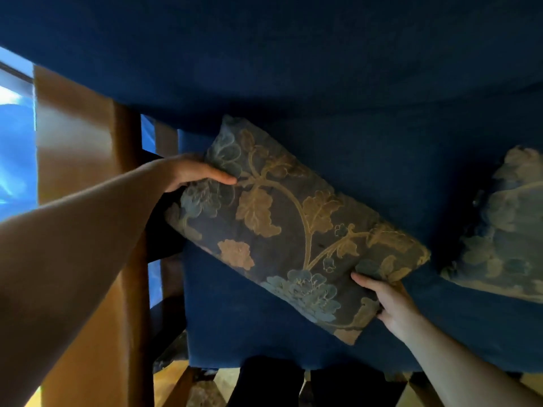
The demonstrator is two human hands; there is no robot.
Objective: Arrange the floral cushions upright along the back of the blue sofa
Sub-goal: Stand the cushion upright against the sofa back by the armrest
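Currently you pinch the tilted floral cushion (289, 227) at 2 opposite corners, left hand (191, 171) and right hand (388, 304), fingers closed on fabric, to pivot it upright against the blue sofa (293, 69) back.

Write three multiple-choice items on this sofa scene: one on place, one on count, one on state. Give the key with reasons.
1. Where does the second cushion lie?
A. On the floor
B. At the frame's right edge, on the sofa
C. Under the held cushion

2. How many floral cushions show?
A. One
B. Two
C. Four

3. How is the held cushion being handled?
A. Untouched
B. By one hand
C. Gripped by both hands, tilted

Key: 1 B, it sits on the blue seat far right, partly cut off. 2 B, one held, one at right. 3 C, the left hand grips its upper left corner, the right hand its lower right corner, and it slants across the seat.
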